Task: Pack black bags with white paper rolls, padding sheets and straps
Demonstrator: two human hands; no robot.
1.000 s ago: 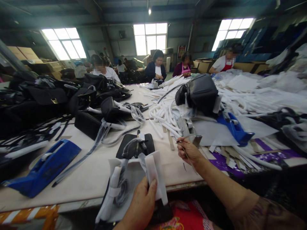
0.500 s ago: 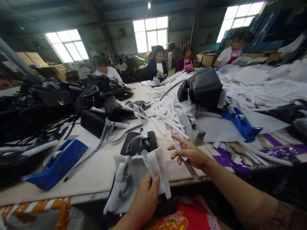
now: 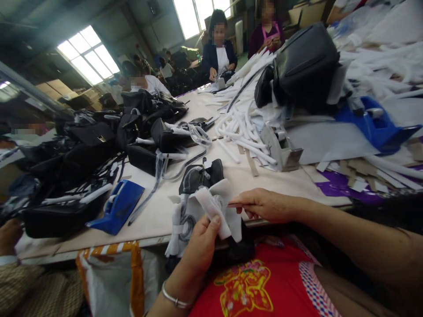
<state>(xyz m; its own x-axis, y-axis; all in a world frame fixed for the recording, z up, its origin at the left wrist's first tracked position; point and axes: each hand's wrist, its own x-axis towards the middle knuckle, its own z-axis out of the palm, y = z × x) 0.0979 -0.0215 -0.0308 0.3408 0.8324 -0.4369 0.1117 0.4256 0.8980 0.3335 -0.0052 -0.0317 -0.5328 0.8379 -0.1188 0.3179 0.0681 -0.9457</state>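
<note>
My left hand (image 3: 202, 242) is closed on a white foam strip (image 3: 211, 204), thumb on top, at the table's front edge. Beneath it a black handbag (image 3: 214, 169) lies open toward me, with white wrapping paper and a coiled clear-wrapped strap (image 3: 187, 226) about it. My right hand (image 3: 264, 204) pinches a thin card strip (image 3: 235, 205), seen nearly edge-on, close to the right side of the foam strip. Whether the card touches the foam I cannot tell. The lower part of the bag is hidden behind my left hand.
Blue tape dispensers stand at left (image 3: 117, 207) and right (image 3: 373, 125), and a grey tape dispenser (image 3: 280, 147) nearer the middle. Black bags (image 3: 89, 136) pile up at left; white foam rods (image 3: 244, 127) spread at right. Co-workers sit across the table, and another person's hand (image 3: 9, 237) shows at far left.
My right hand has moved toward the foam strip and turned, so the card strip now shows nearly edge-on. The foam in my left hand has tilted left. The view has dipped and shifted.
</note>
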